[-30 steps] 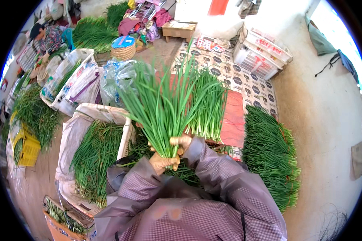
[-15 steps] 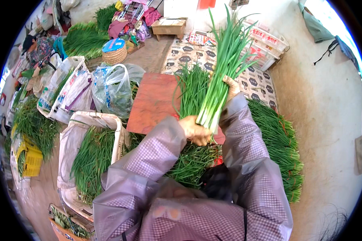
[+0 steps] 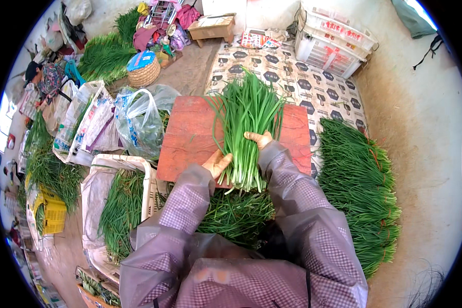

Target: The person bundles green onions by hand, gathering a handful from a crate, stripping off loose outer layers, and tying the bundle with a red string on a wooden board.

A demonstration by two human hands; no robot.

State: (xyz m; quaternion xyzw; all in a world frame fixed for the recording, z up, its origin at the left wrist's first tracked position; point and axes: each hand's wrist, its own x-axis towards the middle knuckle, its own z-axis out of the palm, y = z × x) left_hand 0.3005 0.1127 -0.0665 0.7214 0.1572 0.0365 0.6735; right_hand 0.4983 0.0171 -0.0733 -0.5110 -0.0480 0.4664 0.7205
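A thick bunch of green chives (image 3: 249,110) lies on the red board (image 3: 185,136), leaf tips away from me and pale stem ends over the board's near edge. My left hand (image 3: 218,164) is closed around the left side of the stems, thumb on top. From the right, my right hand (image 3: 258,139) grips the bunch slightly higher up, its thumb across the leaves. The other fingers of both hands are largely hidden by the chives. Below the board, loose chives (image 3: 236,213) are heaped near my lap.
Tied chive bundles (image 3: 357,195) line the floor at right. At left stand a white crate (image 3: 151,192) of chives, a clear plastic bag (image 3: 141,120) and a yellow basket (image 3: 54,213). White crates (image 3: 333,43) are stacked at the back. Another person (image 3: 51,79) sits at far left.
The chives my right hand held raised and tilted have come down onto the board, together with those lying there. My left hand has shifted left, from the stem ends to the bunch's side.
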